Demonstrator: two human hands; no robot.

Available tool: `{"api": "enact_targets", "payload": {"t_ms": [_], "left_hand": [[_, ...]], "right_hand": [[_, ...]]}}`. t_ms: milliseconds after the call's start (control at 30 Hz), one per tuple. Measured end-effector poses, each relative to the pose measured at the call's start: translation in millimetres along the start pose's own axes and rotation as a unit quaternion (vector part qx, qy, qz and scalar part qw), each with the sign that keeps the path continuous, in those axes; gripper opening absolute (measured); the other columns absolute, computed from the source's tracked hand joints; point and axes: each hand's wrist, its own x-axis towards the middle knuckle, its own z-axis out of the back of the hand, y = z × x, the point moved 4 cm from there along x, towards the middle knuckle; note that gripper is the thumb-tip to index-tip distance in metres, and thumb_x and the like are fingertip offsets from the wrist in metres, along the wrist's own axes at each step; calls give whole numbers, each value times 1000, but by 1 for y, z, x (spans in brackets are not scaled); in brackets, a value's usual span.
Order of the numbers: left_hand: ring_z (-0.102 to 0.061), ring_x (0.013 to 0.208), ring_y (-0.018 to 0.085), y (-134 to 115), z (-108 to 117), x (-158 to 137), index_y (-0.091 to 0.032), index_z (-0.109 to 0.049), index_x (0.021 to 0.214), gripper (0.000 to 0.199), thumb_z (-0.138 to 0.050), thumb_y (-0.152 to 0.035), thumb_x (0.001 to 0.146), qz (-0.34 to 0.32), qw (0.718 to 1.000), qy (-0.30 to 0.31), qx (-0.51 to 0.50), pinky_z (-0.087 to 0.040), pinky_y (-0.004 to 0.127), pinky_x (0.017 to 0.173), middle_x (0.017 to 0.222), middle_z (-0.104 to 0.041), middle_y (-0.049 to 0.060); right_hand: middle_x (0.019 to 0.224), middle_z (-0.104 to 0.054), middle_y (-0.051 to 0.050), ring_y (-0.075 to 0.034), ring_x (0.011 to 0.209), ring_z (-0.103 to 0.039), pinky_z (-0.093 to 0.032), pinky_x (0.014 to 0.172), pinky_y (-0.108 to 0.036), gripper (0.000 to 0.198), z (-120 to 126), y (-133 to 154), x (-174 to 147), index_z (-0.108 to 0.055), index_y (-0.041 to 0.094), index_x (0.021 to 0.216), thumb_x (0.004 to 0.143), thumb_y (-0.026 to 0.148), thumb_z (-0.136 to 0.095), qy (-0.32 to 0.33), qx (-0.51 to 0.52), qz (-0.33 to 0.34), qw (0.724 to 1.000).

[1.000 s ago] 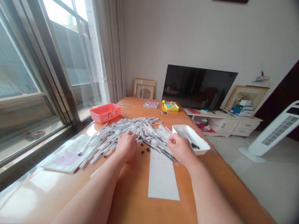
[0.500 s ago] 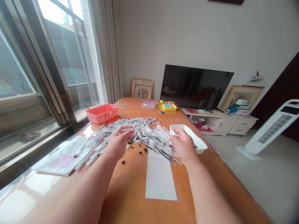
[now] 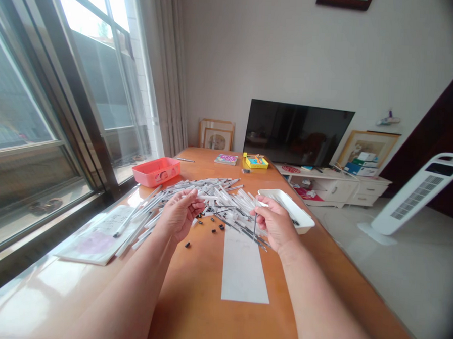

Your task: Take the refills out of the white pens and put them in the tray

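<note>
My left hand [image 3: 180,215] pinches a pale, clear pen barrel [image 3: 209,197] that lies roughly level and points right. Between the thumb and fingers of my right hand [image 3: 276,223] a thin dark ink refill [image 3: 254,228] hangs nearly upright, its lower end over the pile's near edge. Both hands hover above a heap of clear pen barrels [image 3: 225,196] mixed with dark refills. Several small black pen caps or plugs [image 3: 213,231] lie loose on the wood in front of the heap. A white paper strip [image 3: 246,271] lies between my forearms.
At the left back stands a red plastic basket [image 3: 156,172]; a white tray [image 3: 306,223] is right of the heap. A booklet [image 3: 93,243] lies on the left, partly under pens. Further back are a magazine [image 3: 226,160] and a yellow box [image 3: 262,166]. The table [image 3: 189,309] is wooden.
My right hand has shifted slightly left with the refill, which now hangs more to the left. My left hand has turned a little, and its fingers show more.
</note>
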Motion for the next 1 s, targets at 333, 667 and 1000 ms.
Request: {"api": "enact_targets", "payload": {"t_ms": [333,667,1000], "left_hand": [[-56,51,10,9,-5,-8,-20,-52,98,34,-78,-27,77,43,995,7,89,-51,26,57,69,-61,-2],[-53,62,10,27,-27,-27,-17,-66,86,30,-76,-44,80,96,974,122,168,-46,24,65,71,-59,0],[-50,69,14,38,-38,-37,-21,-76,110,40,-70,-49,82,97,927,216,292,-36,27,62,79,-64,5]], "right_hand": [[71,-67,-1,-9,52,-48,-31,43,-17,51,-9,-3,-5,-59,19,118,69,25,-73,2,32,-23,999],[73,-70,0,-11,57,-56,-35,46,-18,50,-8,3,-6,-58,22,116,69,29,-73,-29,58,19,998],[82,-73,-3,-16,69,-65,-40,47,-19,42,3,12,-3,-52,24,110,75,36,-72,-114,84,85,986]]}}
